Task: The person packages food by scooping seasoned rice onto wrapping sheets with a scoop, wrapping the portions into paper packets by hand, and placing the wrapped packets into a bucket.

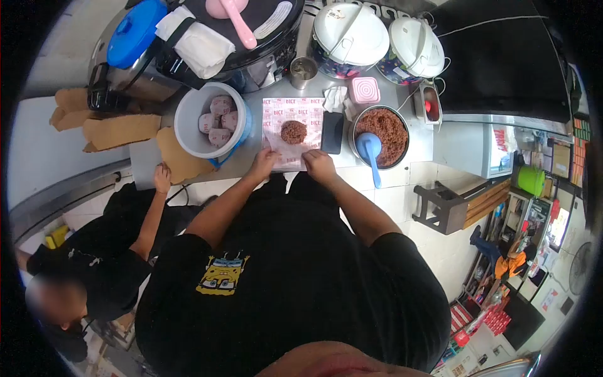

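Note:
A sheet of white wrapping paper with pink-red print (276,116) lies in front of me on the counter. On its middle sits a small round mound of reddish-brown rice (293,132). My left hand (267,162) pinches the paper's near edge toward the left corner. Near the right corner, my right hand (318,163) has its fingers closed on the same edge. To the right stands a metal pot (407,147) filled with reddish-brown rice, a blue rice paddle (370,147) resting in it. At left, a white bucket (182,129) holds several wrapped rice parcels (220,137).
A dark flat object (332,133) lies right of the paper, below a crumpled white cloth (336,97) and a pink box (365,90). Lidded pots (352,34) and a metal cup (303,72) stand behind. A co-worker's hand (162,178) touches cardboard (182,154) at left.

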### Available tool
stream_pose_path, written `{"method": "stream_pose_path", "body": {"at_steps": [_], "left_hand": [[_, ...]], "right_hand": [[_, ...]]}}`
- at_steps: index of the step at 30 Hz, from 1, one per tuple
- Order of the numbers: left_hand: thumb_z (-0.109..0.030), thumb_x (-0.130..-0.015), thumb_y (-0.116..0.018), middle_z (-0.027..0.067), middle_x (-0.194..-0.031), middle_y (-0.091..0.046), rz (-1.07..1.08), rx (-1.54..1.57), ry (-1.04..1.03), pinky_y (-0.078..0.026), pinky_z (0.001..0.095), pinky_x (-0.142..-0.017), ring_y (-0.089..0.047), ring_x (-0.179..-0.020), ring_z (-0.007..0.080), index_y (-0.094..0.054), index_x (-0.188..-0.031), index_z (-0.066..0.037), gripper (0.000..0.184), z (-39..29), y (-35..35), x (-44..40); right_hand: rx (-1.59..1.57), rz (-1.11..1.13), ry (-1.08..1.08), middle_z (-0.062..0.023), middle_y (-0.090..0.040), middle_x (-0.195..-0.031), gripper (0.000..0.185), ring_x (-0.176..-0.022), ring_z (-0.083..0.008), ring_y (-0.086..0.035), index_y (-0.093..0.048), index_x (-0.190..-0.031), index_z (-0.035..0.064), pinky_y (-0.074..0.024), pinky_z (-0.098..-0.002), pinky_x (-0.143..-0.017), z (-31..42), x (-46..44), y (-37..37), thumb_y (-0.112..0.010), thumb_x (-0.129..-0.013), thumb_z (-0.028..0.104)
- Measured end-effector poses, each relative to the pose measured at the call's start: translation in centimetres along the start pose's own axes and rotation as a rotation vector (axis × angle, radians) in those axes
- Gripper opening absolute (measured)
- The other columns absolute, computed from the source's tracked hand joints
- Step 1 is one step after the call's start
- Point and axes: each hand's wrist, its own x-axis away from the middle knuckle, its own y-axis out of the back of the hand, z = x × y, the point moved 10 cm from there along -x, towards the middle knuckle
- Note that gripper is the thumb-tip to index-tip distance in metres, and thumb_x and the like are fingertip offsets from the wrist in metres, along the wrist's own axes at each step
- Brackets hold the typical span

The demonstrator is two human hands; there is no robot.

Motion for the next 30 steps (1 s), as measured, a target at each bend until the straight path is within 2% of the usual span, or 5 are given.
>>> {"method": "stream_pose_path", "body": {"at_steps": [2, 6, 13, 16, 30], "left_hand": [[-0.052, -0.092, -0.067, 0.0204, -0.133, -0.061, 0.071, -1.498, -0.753, -0.042, 0.0569, -0.105, -0.051, -0.131, 0.0357, -0.053, -0.14, -0.006, 0.068, -3.5, -4.2, 4.2], [-0.064, -0.086, -0.064, 0.01, -0.171, -0.012, 0.271, -1.762, -0.379, 0.0, 0.0854, -0.107, -0.004, -0.157, 0.0376, -0.02, -0.163, -0.016, 0.101, 1.4, -2.8, 4.5], [-0.051, -0.085, -0.071, 0.0157, -0.165, -0.028, 0.272, -1.727, -0.327, -0.013, 0.0761, -0.115, -0.02, -0.155, 0.0368, -0.03, -0.159, -0.013, 0.093, 0.9, -1.6, 4.1], [-0.007, -0.077, -0.073, 0.0194, -0.152, -0.044, -0.361, -1.03, -0.522, -0.041, 0.0473, -0.111, -0.046, -0.137, 0.0413, -0.048, -0.147, -0.012, 0.075, -4.8, 3.4, 4.6], [-0.017, -0.089, -0.07, 0.004, -0.112, -0.076, 0.275, -1.196, -0.767, -0.044, 0.0442, -0.101, -0.066, -0.118, 0.0221, -0.077, -0.112, -0.015, 0.025, -1.5, 3.3, 5.5]], "right_hand": [[-0.104, -0.139, 0.024, -0.0119, -0.073, -0.102, 0.017, -0.096, -0.0326, -0.071, -0.07, -0.103, 0.0092, -0.057, -0.0451, -0.079, -0.3, 0.1, 0.6, -0.067, -0.088, 0.014], [-0.071, -0.225, 0.01, -0.0104, -0.074, -0.092, 0.013, -0.088, -0.0317, -0.072, -0.071, -0.097, 0.0108, -0.0573, -0.0446, -0.076, 0.8, 0.2, 1.5, -0.066, -0.085, 0.01], [0.186, -0.025, 0.15, -0.0034, -0.074, -0.097, 0.027, -0.098, -0.0245, -0.07, -0.071, -0.101, 0.0163, -0.052, -0.0441, -0.085, 5.3, 1.7, -1.8, -0.062, -0.077, 0.007], [0.196, -0.13, 0.068, -0.0047, -0.074, -0.1, 0.029, -0.104, -0.0279, -0.068, -0.071, -0.103, 0.0139, -0.0513, -0.045, -0.088, 4.3, 2.5, -1.4, -0.064, -0.076, 0.006], [-0.416, -0.026, -0.236, -0.0159, -0.076, -0.098, 0.014, -0.095, -0.0308, -0.074, -0.077, -0.099, 0.0063, -0.0564, -0.0375, -0.083, -1.2, 4.5, 0.7, -0.071, -0.087, 0.004]]}}
